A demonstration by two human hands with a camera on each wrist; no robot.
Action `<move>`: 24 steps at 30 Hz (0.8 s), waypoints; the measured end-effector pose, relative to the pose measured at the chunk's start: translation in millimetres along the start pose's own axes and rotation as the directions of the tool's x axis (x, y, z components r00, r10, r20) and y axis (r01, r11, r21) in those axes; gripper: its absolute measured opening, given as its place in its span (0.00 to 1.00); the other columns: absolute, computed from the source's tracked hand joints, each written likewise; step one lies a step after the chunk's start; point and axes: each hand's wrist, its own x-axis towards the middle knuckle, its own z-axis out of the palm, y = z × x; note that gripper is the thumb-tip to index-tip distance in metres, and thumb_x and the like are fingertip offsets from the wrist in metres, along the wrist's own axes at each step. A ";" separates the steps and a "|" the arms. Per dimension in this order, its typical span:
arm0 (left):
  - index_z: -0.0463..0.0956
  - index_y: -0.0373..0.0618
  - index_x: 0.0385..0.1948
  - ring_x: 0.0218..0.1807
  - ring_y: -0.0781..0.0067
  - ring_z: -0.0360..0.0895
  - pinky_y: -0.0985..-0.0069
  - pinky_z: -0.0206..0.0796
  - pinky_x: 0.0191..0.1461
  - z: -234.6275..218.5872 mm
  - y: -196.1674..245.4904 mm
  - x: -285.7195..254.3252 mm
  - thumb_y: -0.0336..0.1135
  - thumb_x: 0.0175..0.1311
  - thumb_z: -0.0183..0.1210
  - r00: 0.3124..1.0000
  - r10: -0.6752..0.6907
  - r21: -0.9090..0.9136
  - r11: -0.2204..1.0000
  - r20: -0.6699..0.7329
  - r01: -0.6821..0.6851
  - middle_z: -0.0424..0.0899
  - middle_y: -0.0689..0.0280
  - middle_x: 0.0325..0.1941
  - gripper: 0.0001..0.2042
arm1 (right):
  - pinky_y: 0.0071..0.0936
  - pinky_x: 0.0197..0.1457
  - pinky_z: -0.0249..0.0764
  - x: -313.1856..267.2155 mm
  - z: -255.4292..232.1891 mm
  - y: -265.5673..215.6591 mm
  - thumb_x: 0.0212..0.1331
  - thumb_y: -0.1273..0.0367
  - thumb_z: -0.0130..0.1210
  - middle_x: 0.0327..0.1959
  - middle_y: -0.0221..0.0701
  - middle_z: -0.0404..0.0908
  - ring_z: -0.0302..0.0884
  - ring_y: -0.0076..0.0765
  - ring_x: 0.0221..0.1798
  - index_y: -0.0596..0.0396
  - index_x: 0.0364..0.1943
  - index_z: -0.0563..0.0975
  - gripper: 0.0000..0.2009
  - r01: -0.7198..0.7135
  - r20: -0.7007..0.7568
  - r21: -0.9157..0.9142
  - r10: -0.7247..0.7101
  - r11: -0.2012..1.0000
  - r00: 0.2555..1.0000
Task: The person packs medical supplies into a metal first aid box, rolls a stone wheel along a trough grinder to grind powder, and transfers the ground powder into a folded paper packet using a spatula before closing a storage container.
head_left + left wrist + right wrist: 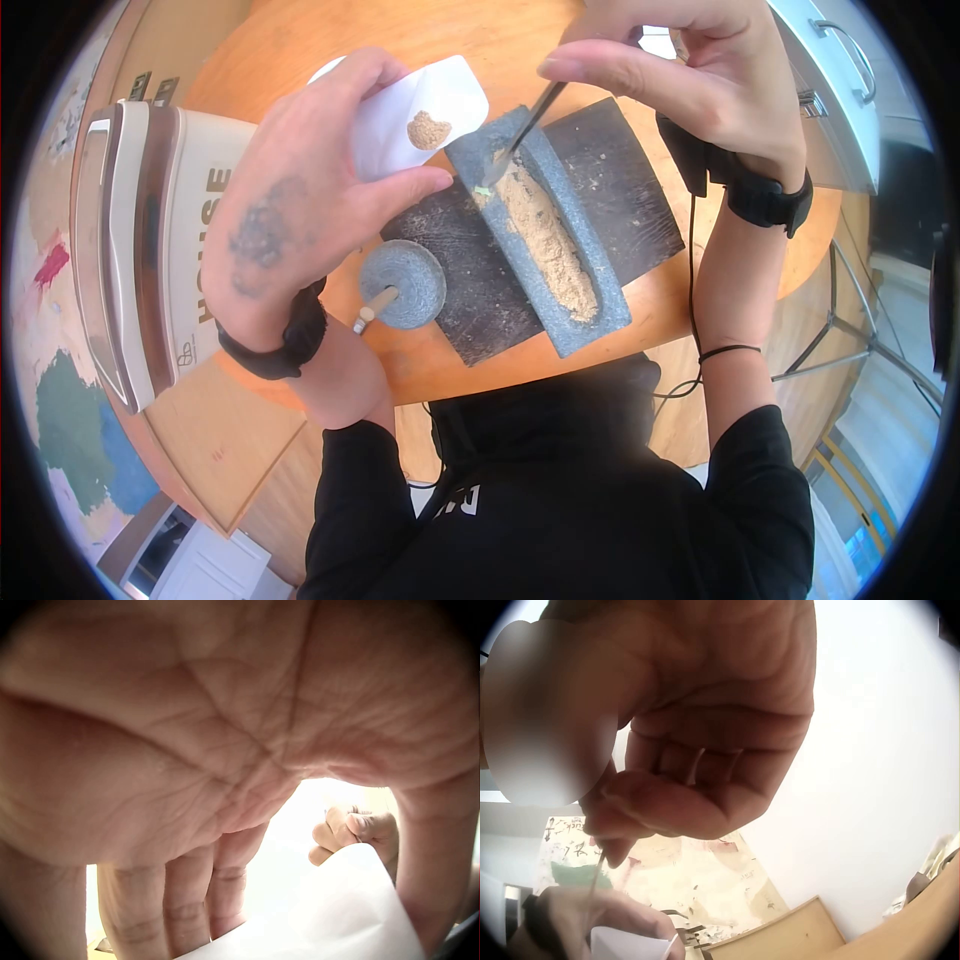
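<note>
In the head view my left hand (pixel 285 195) holds a folded sheet of white paper (pixel 462 88), thumb on its near side. A small heap of tan powder (pixel 428 132) lies on the paper. My right hand (pixel 710 75) pinches a thin metal spoon-like tool (pixel 538 110) between thumb and fingers. Its lower end dips into the far end of a long grey stone trough (pixel 522 268). More tan powder (pixel 548 245) lines the trough. In the right wrist view the curled fingers (pixel 667 806) hold the thin handle above the paper (pixel 626 945).
Under the trough lies a dark board (pixel 635 190) on the rounded wooden table (pixel 270 60). A round stone wheel (pixel 418 270) with a wooden axle (pixel 378 303) stands left of the trough. Beyond my left forearm is a cream box (pixel 190 230) with lettering. A cable (pixel 692 270) hangs from the right wrist.
</note>
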 end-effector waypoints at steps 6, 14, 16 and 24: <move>0.73 0.41 0.52 0.59 0.64 0.77 0.61 0.69 0.67 -1.7 -1.4 -0.9 0.32 0.49 0.74 1.000 -0.007 0.006 1.000 -0.003 0.007 0.81 0.61 0.51 0.27 | 0.18 0.21 0.60 -0.8 -3.4 -1.6 0.54 0.73 0.68 0.20 0.29 0.83 0.70 0.17 0.19 0.58 0.26 0.86 0.03 0.025 -0.012 -0.111 -0.027 0.994 1.000; 0.73 0.41 0.52 0.59 0.65 0.77 0.62 0.70 0.65 -1.4 0.4 -0.5 0.32 0.49 0.74 1.000 -0.019 0.010 1.000 0.001 0.019 0.80 0.62 0.51 0.27 | 0.18 0.21 0.59 4.1 -0.4 10.6 0.53 0.74 0.69 0.18 0.28 0.81 0.68 0.17 0.19 0.56 0.26 0.86 0.03 0.136 0.043 -0.118 -0.131 0.984 0.990; 0.73 0.41 0.52 0.59 0.65 0.77 0.62 0.70 0.65 -1.5 -1.3 -1.3 0.33 0.49 0.74 1.000 -0.008 0.002 1.000 -0.019 0.008 0.80 0.62 0.51 0.27 | 0.18 0.21 0.59 3.0 0.8 5.0 0.53 0.74 0.69 0.18 0.28 0.81 0.68 0.17 0.19 0.56 0.25 0.86 0.03 0.129 0.036 -0.216 -0.124 0.968 0.992; 0.73 0.41 0.51 0.58 0.66 0.77 0.63 0.69 0.65 -2.6 -2.5 -1.0 0.33 0.49 0.74 1.000 -0.002 0.005 1.000 -0.008 0.002 0.80 0.62 0.50 0.27 | 0.17 0.21 0.56 1.5 2.6 8.8 0.53 0.75 0.69 0.16 0.26 0.79 0.67 0.14 0.18 0.58 0.23 0.84 0.05 0.052 -0.075 -0.069 -0.057 0.996 0.996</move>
